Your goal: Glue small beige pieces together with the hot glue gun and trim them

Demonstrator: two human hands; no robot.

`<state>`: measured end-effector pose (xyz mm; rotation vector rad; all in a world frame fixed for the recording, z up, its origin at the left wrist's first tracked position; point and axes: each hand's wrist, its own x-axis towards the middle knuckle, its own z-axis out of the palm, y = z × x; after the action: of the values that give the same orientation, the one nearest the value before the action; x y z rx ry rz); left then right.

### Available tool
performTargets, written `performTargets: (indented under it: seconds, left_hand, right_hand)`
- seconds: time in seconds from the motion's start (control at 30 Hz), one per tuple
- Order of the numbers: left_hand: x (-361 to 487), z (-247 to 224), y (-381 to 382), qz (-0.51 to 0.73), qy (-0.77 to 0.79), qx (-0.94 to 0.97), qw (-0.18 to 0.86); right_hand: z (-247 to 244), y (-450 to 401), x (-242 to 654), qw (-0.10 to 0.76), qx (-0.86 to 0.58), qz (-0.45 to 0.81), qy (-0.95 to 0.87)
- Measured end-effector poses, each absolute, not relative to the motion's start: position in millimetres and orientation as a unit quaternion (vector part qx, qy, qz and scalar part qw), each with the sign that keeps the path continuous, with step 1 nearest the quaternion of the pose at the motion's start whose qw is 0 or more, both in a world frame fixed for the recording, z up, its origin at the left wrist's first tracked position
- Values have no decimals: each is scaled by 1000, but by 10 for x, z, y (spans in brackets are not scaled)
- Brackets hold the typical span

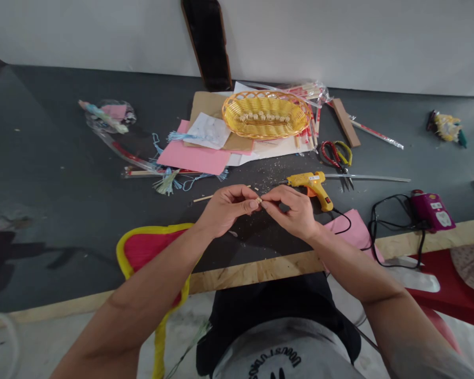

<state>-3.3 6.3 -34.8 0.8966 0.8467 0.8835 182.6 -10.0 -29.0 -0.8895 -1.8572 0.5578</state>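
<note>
- Middle of the frame: a small pale piece [258, 200] sits pinched where the fingertips of the left hand [229, 209] and the right hand [291, 210] meet.
- Left thumb and forefinger grasp the piece from its left side; the right thumb and forefinger are pressed together on its right side, apparently gripping it too.
- Neither hand is nearer: the piece lies directly between the two sets of fingertips, just above the dark tabletop [63, 173]. Its long axis, if it has one, cannot be told, since the fingers cover most of it.
- Both forearms run inward from the lower corners, so the hands face each other across the piece.
- Just left of the left hand, a thin stick [203, 199] lies on the tabletop, nearly level and partly hidden by that hand; a short cut bit [257, 189] lies just above the fingertips.
- Just above the right hand, a yellow glue gun [306, 180] lies on its side, nozzle toward the left.
- Above the hands, at upper centre, a yellow woven basket [248, 129] holds a row of small pale lumps [260, 116].
- Right of centre, a tool with red and yellow handles [329, 153] lies beyond the glue gun.
</note>
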Motion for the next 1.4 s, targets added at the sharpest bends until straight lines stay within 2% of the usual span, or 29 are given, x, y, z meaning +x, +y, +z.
performTargets:
  seconds: [0.57, 0.83, 1.03, 1.2, 1.4]
  left_hand:
    - [-60, -292, 66, 381, 443, 514, 628]
    - [-73, -357, 69, 372, 390, 469, 699]
    - [-75, -319, 66, 354, 373, 428, 743]
    - [-68, -323, 62, 349, 358, 431, 751]
    - [-83, -349, 65, 345, 361, 449, 742]
  right_hand:
    - [-308, -93, 1839, 484, -359, 252, -757]
    - [-308, -62, 1884, 475, -358, 279, -754]
    - [-341, -49, 1882, 491, -320, 354, -729]
    - [-368, -59, 1869, 480, -323, 451, -679]
    - [-372, -74, 1846, 482, -329, 470, -662]
